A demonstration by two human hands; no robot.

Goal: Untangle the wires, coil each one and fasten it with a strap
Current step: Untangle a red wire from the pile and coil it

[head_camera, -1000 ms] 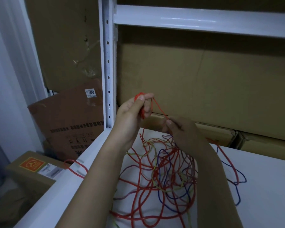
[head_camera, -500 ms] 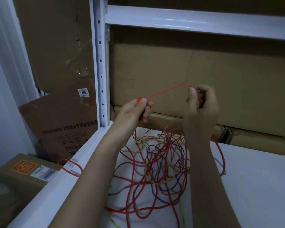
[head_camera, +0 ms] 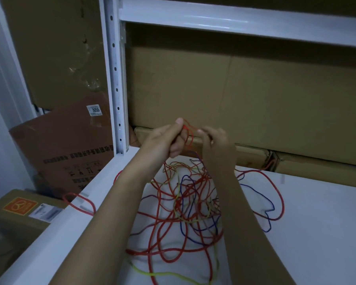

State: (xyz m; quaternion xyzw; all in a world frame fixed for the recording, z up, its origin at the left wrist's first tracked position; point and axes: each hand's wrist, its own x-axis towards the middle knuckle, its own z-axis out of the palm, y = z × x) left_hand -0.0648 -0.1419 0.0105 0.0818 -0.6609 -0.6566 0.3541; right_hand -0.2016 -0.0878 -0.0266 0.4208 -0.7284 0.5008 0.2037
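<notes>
Head view: I'm pinching red loops [head_camera: 188,133] in my left hand [head_camera: 164,141] to keep the coil together — right hand [head_camera: 216,145] beside it, grip unclear, feeding wire from the tangle [head_camera: 189,202] below.

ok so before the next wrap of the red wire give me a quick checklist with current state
1. Left hand grips the small red coil: ok.
2. Right hand holds the feeding red wire: cannot tell, fingers blurred.
3. Red wire free of the tangle on the white shelf: not ok, still crossed with blue and yellow wires.
4. Red loop hanging over the shelf edge, snag risk: not ok.
5. Strap within reach: cannot tell, none visible.
</notes>
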